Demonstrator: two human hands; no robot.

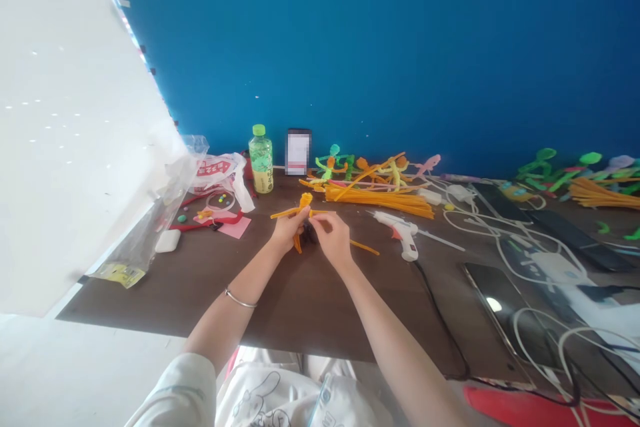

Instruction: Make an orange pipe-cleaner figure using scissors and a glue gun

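Note:
Above the middle of the table, my left hand (290, 228) is closed around the body of an orange pipe-cleaner figure (306, 200), whose rounded head sticks up past my fingers. One orange arm points out to the left and a leg hangs below. My right hand (332, 235) pinches the figure's other arm on the right side. A loose orange pipe cleaner (365, 247) lies just right of my right hand. Something dark shows between the hands, too small to name. Parts of the figure are hidden behind my fingers.
A white glue gun (403, 232) lies at right, its black cord running forward. Behind are a bundle of orange pipe cleaners (380, 201), several finished figures (331, 167), a green-capped bottle (261, 161) and a propped phone (299, 152). Red-handled pliers (220, 221) lie left; cables and a phone (505, 307) right.

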